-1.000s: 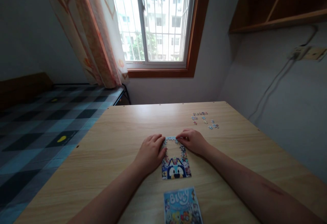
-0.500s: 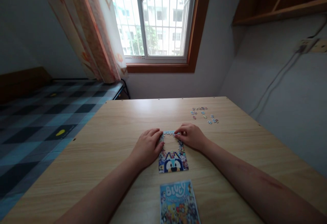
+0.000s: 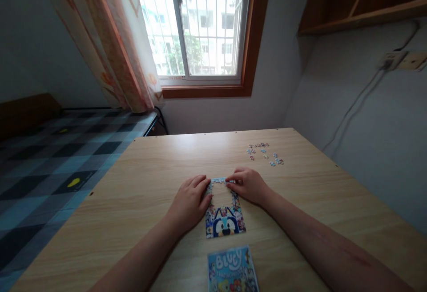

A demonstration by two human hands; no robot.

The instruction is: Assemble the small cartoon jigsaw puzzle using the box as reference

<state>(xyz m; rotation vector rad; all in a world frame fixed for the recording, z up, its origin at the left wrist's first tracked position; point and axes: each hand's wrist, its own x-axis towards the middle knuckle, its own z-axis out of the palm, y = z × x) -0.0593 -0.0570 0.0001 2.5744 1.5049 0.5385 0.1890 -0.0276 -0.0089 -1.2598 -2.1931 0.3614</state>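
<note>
A small part-built jigsaw puzzle with a blue cartoon dog face lies on the wooden table, its upper middle still bare wood. My left hand rests flat against the puzzle's left edge, fingers stretched out. My right hand sits at the top right corner, fingertips pinched on the top border pieces. A picture card with the word "Bluey" lies nearer to me, just below the puzzle.
Several loose puzzle pieces are scattered at the far right of the table. A bed with a checked blue cover stands to the left. A window with a curtain is ahead, and a wooden shelf hangs upper right.
Only the view has shifted slightly; both hands stay at the puzzle's top edge, the right fingertips edging a little left along the border.
</note>
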